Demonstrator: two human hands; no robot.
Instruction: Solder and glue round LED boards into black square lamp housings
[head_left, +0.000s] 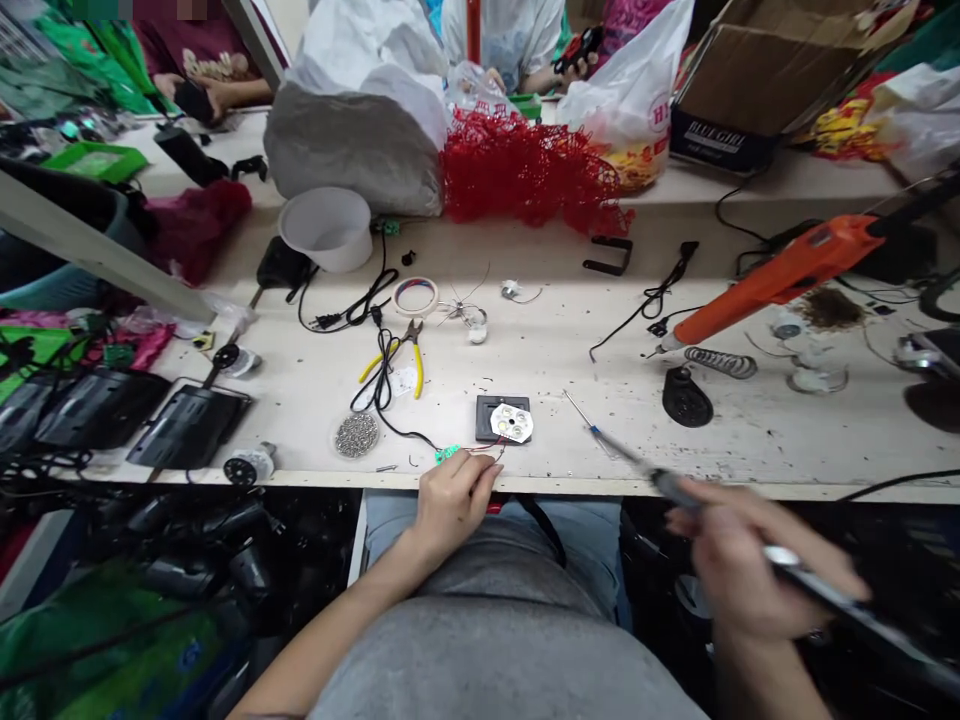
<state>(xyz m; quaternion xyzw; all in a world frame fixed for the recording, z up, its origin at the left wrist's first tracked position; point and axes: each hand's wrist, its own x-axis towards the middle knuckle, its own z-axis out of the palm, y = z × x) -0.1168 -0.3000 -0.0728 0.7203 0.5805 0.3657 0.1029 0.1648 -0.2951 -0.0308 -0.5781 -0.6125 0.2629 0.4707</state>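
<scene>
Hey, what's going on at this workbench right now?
A person seated at a cluttered workbench pinches thin wires by a small green circuit board with the left hand. The right hand holds a soldering iron, tip pointing toward a round LED module on a dark square plate. Yellow-handled pliers lie beyond.

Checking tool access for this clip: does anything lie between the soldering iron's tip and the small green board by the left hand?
Nothing visible does. Bare bench separates the soldering iron from the green board; the LED plate sits behind that line.
</scene>
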